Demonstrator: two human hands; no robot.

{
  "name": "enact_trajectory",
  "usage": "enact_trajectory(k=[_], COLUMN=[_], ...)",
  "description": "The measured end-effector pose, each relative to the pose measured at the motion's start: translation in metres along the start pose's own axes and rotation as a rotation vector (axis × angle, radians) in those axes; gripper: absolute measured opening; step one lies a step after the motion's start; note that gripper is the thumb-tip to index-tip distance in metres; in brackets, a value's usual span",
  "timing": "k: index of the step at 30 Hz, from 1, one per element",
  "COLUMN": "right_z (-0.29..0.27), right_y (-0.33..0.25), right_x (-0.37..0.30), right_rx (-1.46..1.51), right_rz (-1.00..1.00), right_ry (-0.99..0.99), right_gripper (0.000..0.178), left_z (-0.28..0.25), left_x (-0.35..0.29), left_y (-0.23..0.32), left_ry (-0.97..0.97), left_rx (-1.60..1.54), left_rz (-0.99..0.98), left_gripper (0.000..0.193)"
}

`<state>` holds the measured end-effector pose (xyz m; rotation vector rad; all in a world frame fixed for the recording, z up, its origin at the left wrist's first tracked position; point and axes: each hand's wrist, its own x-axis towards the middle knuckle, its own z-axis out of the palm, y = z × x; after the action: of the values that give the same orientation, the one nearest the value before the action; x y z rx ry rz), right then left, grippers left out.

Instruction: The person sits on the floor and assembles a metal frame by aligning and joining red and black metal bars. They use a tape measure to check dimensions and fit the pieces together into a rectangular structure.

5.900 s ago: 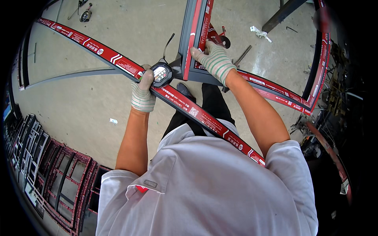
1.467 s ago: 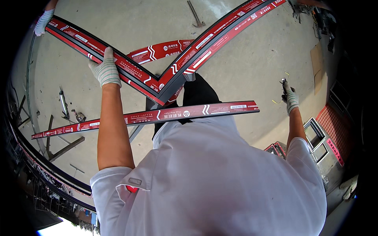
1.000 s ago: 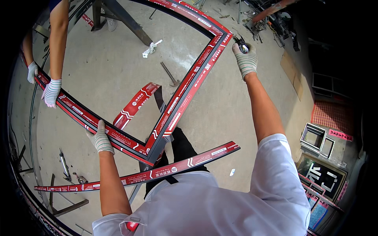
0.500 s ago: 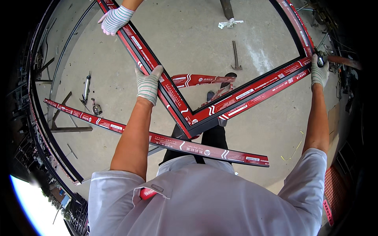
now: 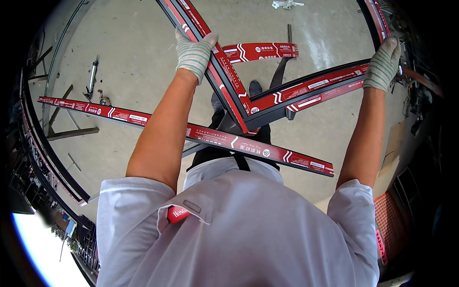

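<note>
A dark metal frame (image 5: pixel 306 91) covered in red printed protective film spans the space before me, one corner pointing toward my body. My left hand (image 5: pixel 193 55), in a striped knit glove, is wrapped round its left bar. At the right end of its near bar, my gloved right hand (image 5: pixel 384 64) is closed over the corner. A long red-filmed bar (image 5: pixel 224 138) lies crosswise nearer my waist, partly covered by my left forearm. Another red-filmed piece (image 5: pixel 260 51) shows lower down, inside the frame's angle. The far parts of the frame run out of view.
On the floor at left lie a caulking gun (image 5: pixel 92 76) and a small round object (image 5: pixel 103 99) beside a dark metal stand (image 5: pixel 74 133). Long dark profiles (image 5: pixel 43 158) line the left side. My shoes (image 5: pixel 256 88) show below the frame. Cardboard (image 5: pixel 391 148) stands at right.
The whole view has shifted, so things sit higher in it. Another person's gloved hand on the left bar has gone out of view. My right hand has moved from the corner's outer side to over its top.
</note>
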<state>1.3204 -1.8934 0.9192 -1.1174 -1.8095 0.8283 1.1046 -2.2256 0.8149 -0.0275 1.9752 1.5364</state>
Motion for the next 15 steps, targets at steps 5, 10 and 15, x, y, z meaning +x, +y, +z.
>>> enact_trajectory(k=[5,10,15], right_z=[0.124,0.149,0.106], right_y=[-0.028,-0.014,0.003], right_x=[-0.148,-0.174,-0.144], right_rx=[-0.209,-0.169,-0.145], right_rz=[-0.017,0.106,0.200], right_ry=[-0.117,-0.525,-0.624], right_gripper=[0.072,0.074,0.077], left_z=[-0.005,-0.009,-0.011], left_x=[0.014,0.018,0.003], left_y=[-0.014,-0.014,-0.011], left_ry=[-0.037,-0.043,-0.053], left_rx=[0.063,0.086,0.104], left_rz=[-0.027,-0.066,-0.073], left_gripper=[0.118,0.121,0.120])
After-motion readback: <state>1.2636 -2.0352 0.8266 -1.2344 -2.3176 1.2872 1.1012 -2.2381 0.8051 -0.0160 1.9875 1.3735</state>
